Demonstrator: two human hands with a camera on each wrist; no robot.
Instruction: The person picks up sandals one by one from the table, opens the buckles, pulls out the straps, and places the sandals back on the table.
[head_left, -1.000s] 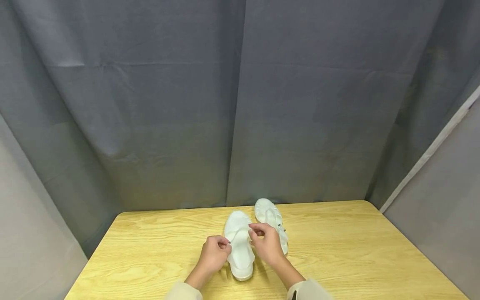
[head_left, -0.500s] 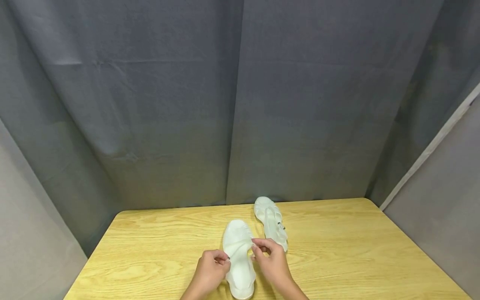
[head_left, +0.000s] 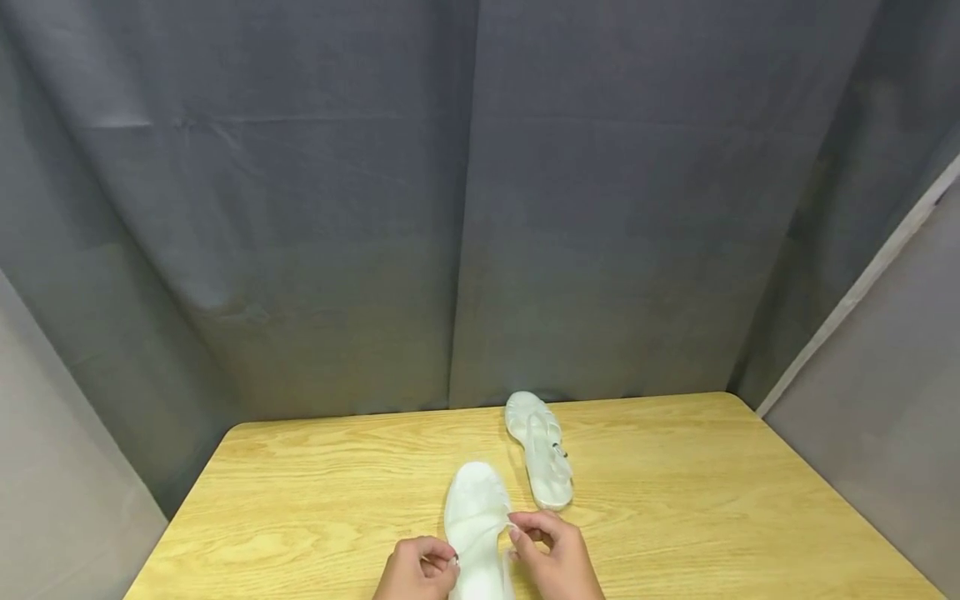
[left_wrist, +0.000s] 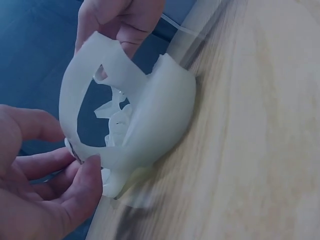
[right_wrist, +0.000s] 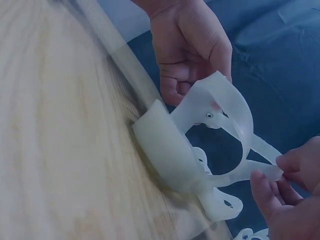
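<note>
A white, slightly see-through jelly sandal [head_left: 476, 508] lies at the near side of the table, between my hands, its toe pointing away. My left hand [head_left: 418, 568] pinches the left side of its ankle strap, at the small metal buckle. My right hand [head_left: 553, 554] pinches the strap's free end [right_wrist: 267, 172] between thumb and fingers. In the left wrist view the strap [left_wrist: 70, 107] arches up over the heel cup [left_wrist: 165, 100]. A matching sandal [head_left: 542, 454] sits farther back to the right, its buckle on the right side, untouched by either hand.
The wooden table [head_left: 315, 492] has rounded far corners. Grey curtains [head_left: 360, 250] hang behind its far edge, and paler panels stand on both sides.
Both hands have drawn the near sandal toward the person, widening the gap to the other sandal. The grip on the strap and buckle stays, and the far sandal has stayed in place.
</note>
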